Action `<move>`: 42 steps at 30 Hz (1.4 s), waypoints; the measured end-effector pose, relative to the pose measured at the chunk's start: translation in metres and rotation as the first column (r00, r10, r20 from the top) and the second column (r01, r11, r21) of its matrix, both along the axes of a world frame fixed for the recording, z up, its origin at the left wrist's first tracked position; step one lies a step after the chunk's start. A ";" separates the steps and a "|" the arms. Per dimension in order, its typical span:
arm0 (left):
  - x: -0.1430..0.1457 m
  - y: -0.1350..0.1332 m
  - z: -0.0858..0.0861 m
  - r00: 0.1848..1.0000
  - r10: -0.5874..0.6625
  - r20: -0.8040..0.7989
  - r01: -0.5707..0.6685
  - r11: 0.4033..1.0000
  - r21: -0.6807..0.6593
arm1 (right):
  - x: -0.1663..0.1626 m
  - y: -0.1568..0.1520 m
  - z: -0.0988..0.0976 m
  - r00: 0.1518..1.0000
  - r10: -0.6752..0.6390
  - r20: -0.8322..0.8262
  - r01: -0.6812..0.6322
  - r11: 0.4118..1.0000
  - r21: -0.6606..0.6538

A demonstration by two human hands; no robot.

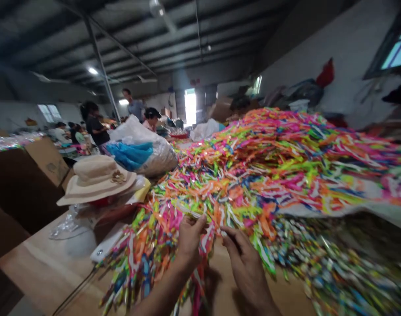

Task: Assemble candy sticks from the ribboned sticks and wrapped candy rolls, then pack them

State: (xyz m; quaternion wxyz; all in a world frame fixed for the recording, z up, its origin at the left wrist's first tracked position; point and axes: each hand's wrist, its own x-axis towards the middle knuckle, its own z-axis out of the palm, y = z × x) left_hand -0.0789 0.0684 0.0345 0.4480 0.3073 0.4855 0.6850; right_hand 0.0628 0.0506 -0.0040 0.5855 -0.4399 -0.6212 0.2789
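Note:
Near the middle of the head view, my left hand is closed, thumb against fingers, on a thin pale strip that points up and left. Just to its right, my right hand is closed in a pinch with the thumb and index finger together. Whatever lies between those fingertips is too small and blurred to name. Both hands are over the near edge of a big heap of colourful plastic strips in pink, orange, green, white and blue. The hands are close together but apart.
A beige hat rests on bags at the left of the wooden table. Behind it stands a white sack. Thin multicoloured sticks lie at the lower right. A cardboard box is at far left. Several people stand or sit farther back.

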 end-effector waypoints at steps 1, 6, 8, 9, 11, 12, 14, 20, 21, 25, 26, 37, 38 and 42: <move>0.006 -0.006 -0.010 1.000 -0.020 -0.005 0.019 0.999 -0.035 | 0.001 -0.003 -0.003 1.000 0.001 -0.005 -0.001 1.000 -0.027; 0.017 -0.016 -0.024 0.994 -0.100 -0.052 0.093 0.988 -0.127 | 0.004 -0.012 -0.013 1.000 0.012 -0.026 -0.014 0.997 -0.074; 0.019 -0.015 -0.027 0.985 -0.141 -0.100 0.130 0.985 -0.110 | 0.004 -0.013 -0.016 1.000 0.012 -0.025 -0.014 0.997 -0.070; 0.020 -0.015 -0.028 0.980 -0.160 -0.122 0.148 0.984 -0.099 | 0.005 -0.014 -0.017 1.000 0.012 -0.024 -0.013 0.997 -0.070; 0.021 -0.015 -0.032 0.973 -0.178 -0.146 0.166 0.982 -0.090 | 0.006 -0.014 -0.018 1.000 0.009 -0.023 -0.011 0.997 -0.077; 0.022 -0.015 -0.034 0.973 -0.173 -0.154 0.160 0.983 -0.094 | 0.006 -0.014 -0.019 1.000 0.010 -0.021 -0.011 0.996 -0.089; 0.024 -0.015 -0.038 0.973 -0.157 -0.172 0.139 0.984 -0.108 | 0.008 -0.015 -0.020 1.000 0.013 -0.018 -0.015 0.994 -0.112; 0.021 -0.014 -0.030 0.923 -0.273 -0.271 0.236 0.958 -0.161 | 0.014 -0.016 -0.021 0.997 0.036 -0.070 -0.049 0.978 -0.202; 0.020 -0.014 -0.027 0.913 -0.305 -0.271 0.273 0.950 -0.151 | 0.015 -0.016 -0.021 0.994 0.048 -0.100 -0.070 0.971 -0.227; 0.018 -0.016 -0.024 0.883 -0.383 -0.270 0.360 0.924 -0.131 | 0.015 -0.015 -0.028 0.975 0.059 -0.213 -0.120 0.950 -0.287; 0.018 -0.017 -0.026 0.876 -0.392 -0.279 0.367 0.920 -0.142 | 0.014 -0.015 -0.031 0.969 0.041 -0.244 -0.115 0.948 -0.296; -0.062 0.010 0.030 0.756 -0.331 -0.565 0.225 0.941 -0.251 | 0.076 -0.026 -0.039 1.000 0.010 -0.005 -0.011 0.960 -0.279; -0.076 0.016 0.042 0.738 -0.178 -0.651 0.075 0.980 -0.183 | 0.095 -0.024 -0.043 0.994 -0.081 0.068 0.096 0.962 -0.257; -0.084 0.033 0.055 0.600 0.307 -0.739 -0.251 0.949 0.190 | 0.162 -0.006 -0.067 0.853 -0.289 0.434 0.373 0.920 -0.122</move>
